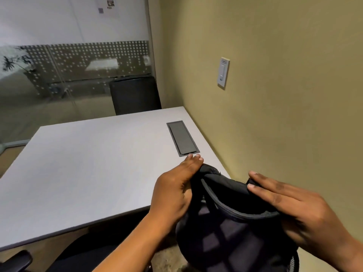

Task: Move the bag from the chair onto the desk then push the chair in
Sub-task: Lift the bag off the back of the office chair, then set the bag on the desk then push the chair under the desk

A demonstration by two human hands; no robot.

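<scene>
A black bag (231, 232) hangs in the air at the desk's near right corner, its top level with the desk edge. My left hand (176, 189) grips its top left side, fingers reaching over the desk. My right hand (290, 209) holds the top right rim. The light grey desk (88, 163) stretches ahead and to the left. Below the desk's front edge the black chair seat (92, 250) shows at the bottom, with an armrest (15, 260) at the bottom left. The bag's lower part runs out of frame.
A grey cable hatch (182, 138) is set into the desk near its right edge. The yellow wall (275, 95) with a light switch (223, 72) runs close along the right. Another black chair (135, 95) stands behind the desk, before a glass partition (68, 65).
</scene>
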